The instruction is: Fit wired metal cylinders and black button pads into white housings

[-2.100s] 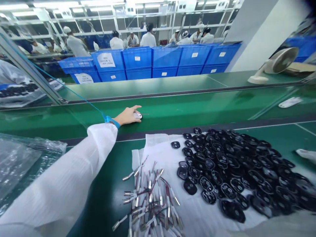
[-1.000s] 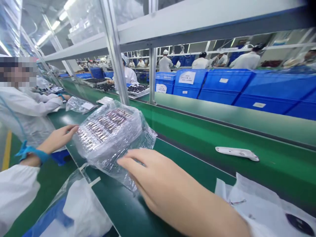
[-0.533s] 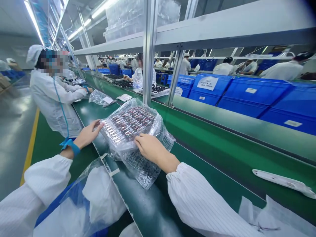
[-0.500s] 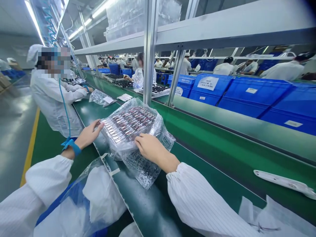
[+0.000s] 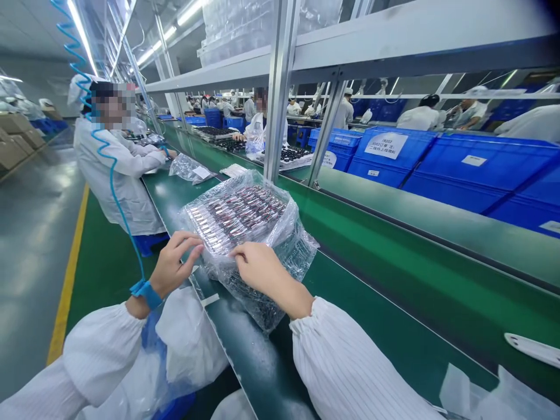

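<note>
A clear plastic bag (image 5: 284, 265) lies opened around a tray of small metallic parts (image 5: 238, 216) set in rows, on the green bench (image 5: 271, 361). At the tray's near left corner is my left hand (image 5: 177, 262), its fingers curved and apart, with a blue strap around the wrist. My right hand (image 5: 262, 271) pinches the plastic at the near edge of the tray, fingertips together. Bubble wrap hangs below the right hand, under the bag.
A green conveyor (image 5: 376, 251) runs behind a metal post (image 5: 280, 93). Blue bins (image 5: 485, 160) stand beyond it. A person in white (image 5: 118, 175) works at the left. A white plastic piece (image 5: 534, 349) lies at right, and bagged white material (image 5: 188, 338) sits below the bench edge.
My left hand has moved from the tray's left side toward its near corner. The right hand has shifted slightly left along the near edge. The whole view has turned a little left.
</note>
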`<state>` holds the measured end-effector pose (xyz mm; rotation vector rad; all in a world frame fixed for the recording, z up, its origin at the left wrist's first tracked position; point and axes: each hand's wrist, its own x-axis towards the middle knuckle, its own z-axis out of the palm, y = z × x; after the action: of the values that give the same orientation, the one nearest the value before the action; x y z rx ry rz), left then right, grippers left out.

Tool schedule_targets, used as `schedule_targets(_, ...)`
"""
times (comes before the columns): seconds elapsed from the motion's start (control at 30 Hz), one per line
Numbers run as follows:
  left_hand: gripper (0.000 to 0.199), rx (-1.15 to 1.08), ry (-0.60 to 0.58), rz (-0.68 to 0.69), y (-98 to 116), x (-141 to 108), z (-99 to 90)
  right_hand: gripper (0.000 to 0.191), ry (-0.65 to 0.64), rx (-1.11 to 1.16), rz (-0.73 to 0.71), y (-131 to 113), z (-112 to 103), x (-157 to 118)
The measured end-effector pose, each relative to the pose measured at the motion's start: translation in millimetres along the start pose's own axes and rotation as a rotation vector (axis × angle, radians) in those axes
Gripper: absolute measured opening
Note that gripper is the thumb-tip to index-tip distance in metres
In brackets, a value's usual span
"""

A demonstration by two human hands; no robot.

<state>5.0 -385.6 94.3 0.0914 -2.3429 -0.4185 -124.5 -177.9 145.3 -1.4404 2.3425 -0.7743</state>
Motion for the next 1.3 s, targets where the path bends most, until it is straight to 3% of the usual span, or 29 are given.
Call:
schedule_targets(0.2, 0.011, -0.031, -0.015, 0.066, 2, -12, -5.5, 0.024, 0.047, 0.143, 0.224, -7, -2, 16)
schedule_targets(0.43, 0.010, -0.118, -0.156, 0.057, 21, -22, -8.7, 0.028, 0.059, 0.146, 0.252, -12, 5, 18)
schedule_targets(0.5, 0.017, -0.151, -0.155, -0.082, 25, -23, -8.6, 0.026, 0.108, 0.148, 0.269, -8, -1, 18)
schedule_targets(0.63, 0.052, -0.283, -0.077, -0.610, 19, -11, -12.2, 0.022, 0.261, 0.098, 0.334, 5, -26, 24)
schedule_targets(0.73, 0.084, -0.363, -0.106, -0.796, 7, 3, -14.6, 0.033, 0.328, 0.009, 0.391, 16, -43, 35)
schedule_targets(0.9, 0.106, -0.299, -0.148, -0.777, 1, 8, -1.0, 0.034, 0.298, -0.118, 0.531, 31, -57, 54)
schedule_targets(1.1, 0.101, -0.295, 0.009, -0.745, 21, 2, 28.5, 0.035, 0.202, -0.203, 0.621, 38, -66, 86)
schedule_targets(1.3, 0.098, -0.354, 0.120, -0.759, 47, 25, 23.9, 0.036, 0.145, -0.195, 0.657, 54, -83, 108)
